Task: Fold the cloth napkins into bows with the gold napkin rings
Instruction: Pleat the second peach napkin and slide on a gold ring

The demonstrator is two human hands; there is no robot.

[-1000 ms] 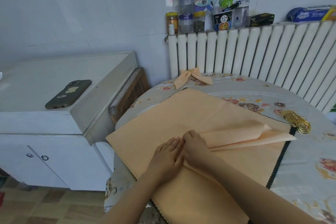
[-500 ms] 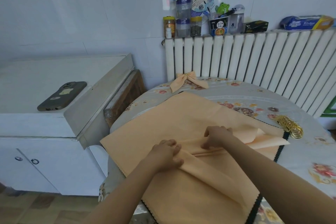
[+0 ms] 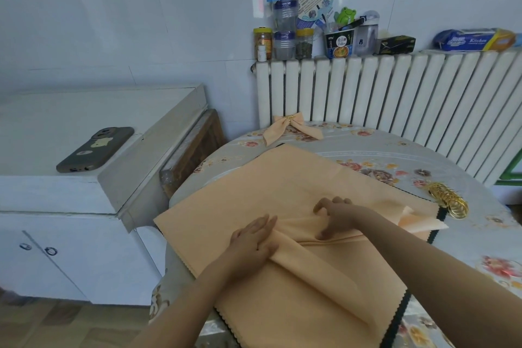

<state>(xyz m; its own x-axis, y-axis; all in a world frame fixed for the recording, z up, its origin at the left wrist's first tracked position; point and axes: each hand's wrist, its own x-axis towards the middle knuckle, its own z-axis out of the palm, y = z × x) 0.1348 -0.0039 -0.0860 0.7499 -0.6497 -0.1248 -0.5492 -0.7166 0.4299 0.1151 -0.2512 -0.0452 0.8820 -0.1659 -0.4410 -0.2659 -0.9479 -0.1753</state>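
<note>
A stack of peach cloth napkins [image 3: 254, 186] lies on the round floral table [image 3: 395, 155]. The top napkin is gathered into a long folded band running from the middle toward the front right. My left hand [image 3: 252, 243] pinches the band's left end, with the cloth between its fingers. A short way to the right, my right hand [image 3: 336, 217] grips the band with curled fingers and thumb. A folded corner sticks out past my right forearm. A pile of gold napkin rings [image 3: 449, 200] lies right of the napkins. A finished peach bow [image 3: 291, 127] with a gold ring sits at the table's far edge.
A white cabinet [image 3: 84, 200] stands at the left with a dark phone [image 3: 96, 150] on top. A white radiator [image 3: 395, 99] runs behind the table, and jars and boxes [image 3: 310, 37] stand on it. The table's left edge is close to the cabinet.
My hands were together on the napkin. My right hand has slid right along the fold, and both hands now hold a raised band of cloth.
</note>
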